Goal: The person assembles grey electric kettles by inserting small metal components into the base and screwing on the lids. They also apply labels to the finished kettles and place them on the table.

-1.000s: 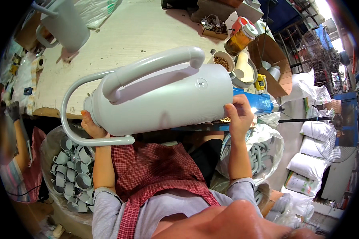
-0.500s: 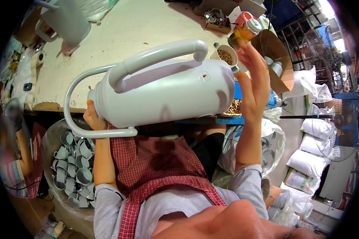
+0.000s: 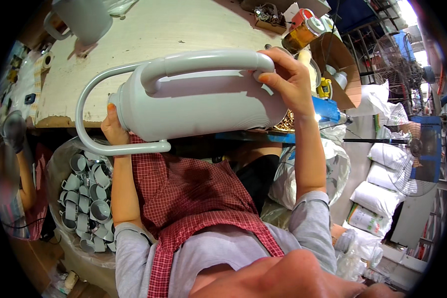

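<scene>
Jug [image 3: 198, 109] between left hand [image 3: 115, 128] and right hand [image 3: 295, 83]

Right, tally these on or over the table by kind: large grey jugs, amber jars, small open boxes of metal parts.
Large grey jugs, the held jug and the upper-left jug: 2
Amber jar: 1
Small open box of metal parts: 1
Total: 4

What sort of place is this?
Probably a factory workshop: a plastic bag full of matching grey cup-like parts, several white sacks on the right, and a small box of shiny bits on the worktable suggest it.
</scene>
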Demonstrator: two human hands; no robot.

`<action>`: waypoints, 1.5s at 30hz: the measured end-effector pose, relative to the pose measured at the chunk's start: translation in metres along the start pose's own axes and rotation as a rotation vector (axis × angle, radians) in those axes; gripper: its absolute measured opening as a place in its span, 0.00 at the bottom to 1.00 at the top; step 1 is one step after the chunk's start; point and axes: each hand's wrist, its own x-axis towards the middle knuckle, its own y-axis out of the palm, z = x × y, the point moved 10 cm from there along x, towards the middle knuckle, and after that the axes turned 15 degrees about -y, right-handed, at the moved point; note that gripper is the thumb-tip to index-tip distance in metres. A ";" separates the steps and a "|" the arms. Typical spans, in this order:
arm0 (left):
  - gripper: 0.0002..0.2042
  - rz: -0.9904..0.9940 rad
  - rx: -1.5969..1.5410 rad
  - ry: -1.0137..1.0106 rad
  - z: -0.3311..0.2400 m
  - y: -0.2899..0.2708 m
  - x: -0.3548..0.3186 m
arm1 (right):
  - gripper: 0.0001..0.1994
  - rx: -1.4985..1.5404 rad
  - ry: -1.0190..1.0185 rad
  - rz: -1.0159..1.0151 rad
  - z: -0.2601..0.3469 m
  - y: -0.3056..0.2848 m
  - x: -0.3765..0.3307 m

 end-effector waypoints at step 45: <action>0.20 -0.085 0.418 0.064 -0.086 -0.046 -0.067 | 0.39 -1.302 1.533 -0.821 0.089 -0.154 -0.921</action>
